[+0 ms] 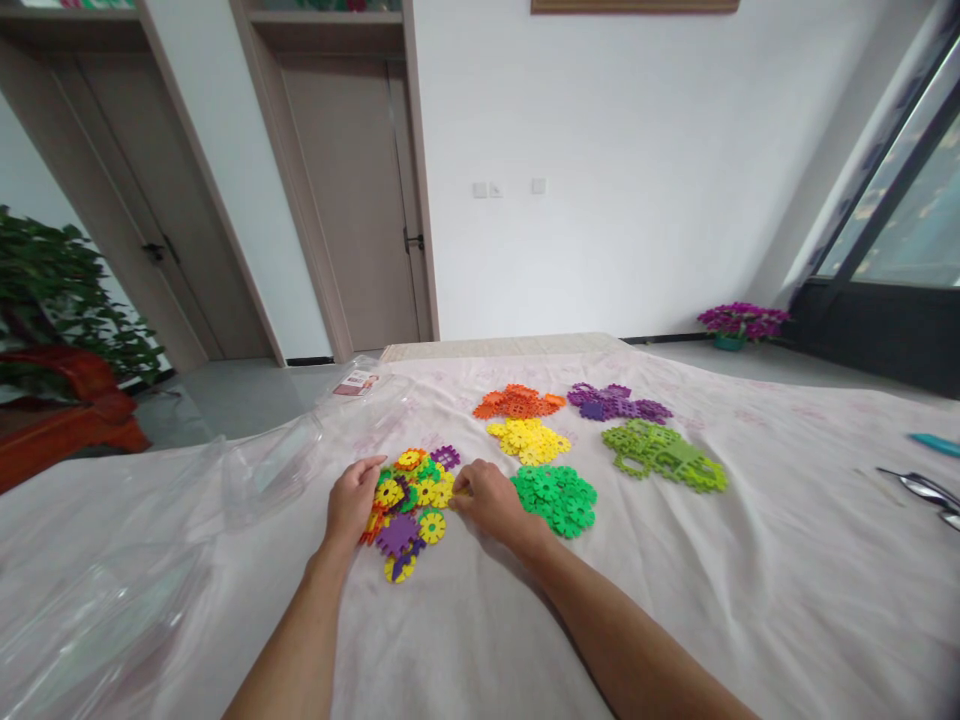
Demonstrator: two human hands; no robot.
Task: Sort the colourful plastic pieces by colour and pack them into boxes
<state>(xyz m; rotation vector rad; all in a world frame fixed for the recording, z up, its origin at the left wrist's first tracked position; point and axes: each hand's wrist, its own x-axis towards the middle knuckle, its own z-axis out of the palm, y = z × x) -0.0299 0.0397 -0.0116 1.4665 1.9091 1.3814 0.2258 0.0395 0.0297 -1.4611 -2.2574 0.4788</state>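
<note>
A mixed pile of notched plastic building pieces (pixel 397 537) in yellow, purple, green and orange lies on the cloth before me. My left hand (pixel 351 503) rests against the pile's left side, fingers stretched out toward it. At the pile's right edge, my right hand (pixel 486 497) pinches a yellow notched disc (pixel 459 492), mostly hidden by the fingers. Sorted by colour, other heaps lie to the right: green discs (pixel 556 500) closest to my right hand, yellow discs (pixel 527 440) behind them, then orange pieces (pixel 517 402), purple pieces (pixel 615 402) and light green pieces (pixel 664 456).
Clear plastic bags (pixel 97 620) are spread over the left of the cloth-covered bed or table (pixel 750 600); a bag with a printed label (pixel 356 382) lies farther back. Eyeglasses (pixel 926 490) and a teal object (pixel 936 443) lie at the far right.
</note>
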